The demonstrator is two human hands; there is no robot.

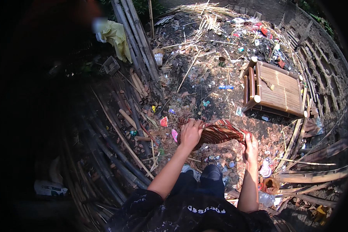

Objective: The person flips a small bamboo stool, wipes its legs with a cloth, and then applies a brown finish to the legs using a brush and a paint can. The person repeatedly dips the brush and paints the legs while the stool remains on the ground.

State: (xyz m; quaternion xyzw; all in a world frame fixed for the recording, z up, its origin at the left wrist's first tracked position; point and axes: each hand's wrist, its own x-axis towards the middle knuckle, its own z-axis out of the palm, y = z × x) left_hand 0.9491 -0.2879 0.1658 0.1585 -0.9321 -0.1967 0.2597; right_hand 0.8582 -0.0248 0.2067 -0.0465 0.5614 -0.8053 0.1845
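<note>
A patterned cloth (224, 131) in red, brown and cream stretches between my two hands in front of my body, with folds along its length. My left hand (191, 133) grips its left end, knuckles up. At the other end my right hand (250, 147) pinches the edge between thumb and fingers. Ahead and to the right stands a small bamboo table (284, 91) with a slatted top. A paintbrush-like tool (267, 83) lies on that top, apart from both hands.
Bamboo poles (116, 162) lie along the left, and others (137, 38) lean upright behind. Leaves and litter cover the ground, including a blue wrapper (226, 87) and an open tin (221, 60). Split bamboo (313, 177) lies at right, near a block wall (324, 63). A yellow cloth (118, 38) hangs far left.
</note>
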